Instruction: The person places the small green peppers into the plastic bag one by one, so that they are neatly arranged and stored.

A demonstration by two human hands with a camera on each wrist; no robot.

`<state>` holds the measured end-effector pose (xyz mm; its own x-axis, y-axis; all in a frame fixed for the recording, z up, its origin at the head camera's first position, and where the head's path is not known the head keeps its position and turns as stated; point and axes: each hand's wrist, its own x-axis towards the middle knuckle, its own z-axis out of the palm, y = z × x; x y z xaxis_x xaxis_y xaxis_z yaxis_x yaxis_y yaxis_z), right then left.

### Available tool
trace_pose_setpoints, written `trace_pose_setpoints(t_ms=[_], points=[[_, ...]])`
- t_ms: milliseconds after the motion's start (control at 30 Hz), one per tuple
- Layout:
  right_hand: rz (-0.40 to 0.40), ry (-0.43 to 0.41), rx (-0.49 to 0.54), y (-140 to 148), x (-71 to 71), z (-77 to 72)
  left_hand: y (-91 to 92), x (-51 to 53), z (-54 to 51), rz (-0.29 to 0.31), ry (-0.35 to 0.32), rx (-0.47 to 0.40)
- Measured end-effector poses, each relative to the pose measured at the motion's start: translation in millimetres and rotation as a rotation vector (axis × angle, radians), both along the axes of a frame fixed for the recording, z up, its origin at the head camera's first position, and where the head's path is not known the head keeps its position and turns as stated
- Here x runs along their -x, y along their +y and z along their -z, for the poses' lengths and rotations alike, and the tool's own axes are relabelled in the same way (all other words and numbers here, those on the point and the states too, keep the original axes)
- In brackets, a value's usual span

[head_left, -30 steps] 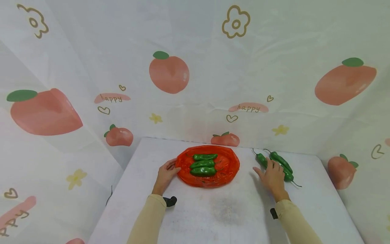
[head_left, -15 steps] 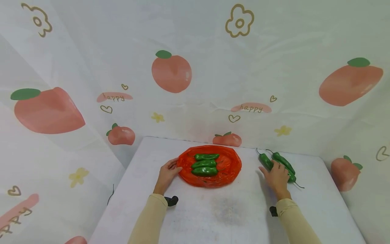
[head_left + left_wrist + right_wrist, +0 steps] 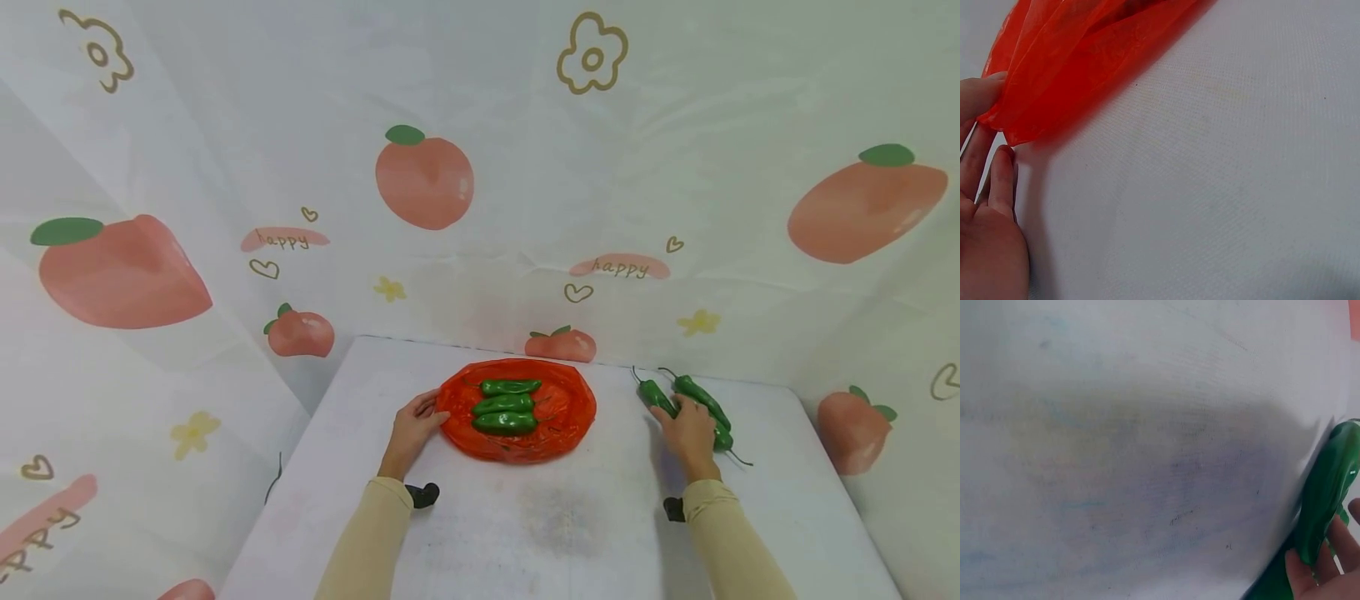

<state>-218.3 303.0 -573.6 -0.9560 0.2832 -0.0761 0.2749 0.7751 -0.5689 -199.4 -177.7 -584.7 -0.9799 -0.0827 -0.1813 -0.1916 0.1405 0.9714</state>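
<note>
A red plastic bag (image 3: 573, 417), spread open in a wide round shape, lies at the back middle of the table in the head view. Inside it, green chili peppers (image 3: 504, 404) lie side by side in a stack of rows. My left hand (image 3: 408, 429) pinches the bag's left edge; the left wrist view shows the thumb over the red film (image 3: 1072, 69) and fingers below. At the right, my right hand (image 3: 692, 432) grips a green pepper (image 3: 655, 395) between thumb and fingers, its body (image 3: 1329, 481) showing in the right wrist view. More peppers (image 3: 703, 397) lie beside that hand, partly hidden.
The white table (image 3: 562, 517) meets a white patterned curtain (image 3: 495, 275) along its back edge. A grey smudge marks the tabletop near the middle. Black straps (image 3: 423, 495) show at both wrists.
My right hand's thumb has drawn in from the side onto the pepper, and the fingers have closed round it. The left hand stays at the bag's edge. The head view has shifted slightly.
</note>
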Motion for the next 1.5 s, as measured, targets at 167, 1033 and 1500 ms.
trace_pose_setpoints(t_ms=[167, 1033, 1500], points=[[-0.028, -0.024, -0.012, 1.9, 2.5, 0.8, -2.1, 9.2, 22.9, -0.025, 0.015, 0.021], [-0.072, -0.043, -0.002, 3.4, -5.1, 3.9, -2.5, 7.9, 23.1, -0.034, 0.016, 0.03], [-0.087, 0.042, 0.056, 0.4, -18.9, -2.9, -1.2, 7.4, 20.4, -0.029, 0.011, 0.044]])
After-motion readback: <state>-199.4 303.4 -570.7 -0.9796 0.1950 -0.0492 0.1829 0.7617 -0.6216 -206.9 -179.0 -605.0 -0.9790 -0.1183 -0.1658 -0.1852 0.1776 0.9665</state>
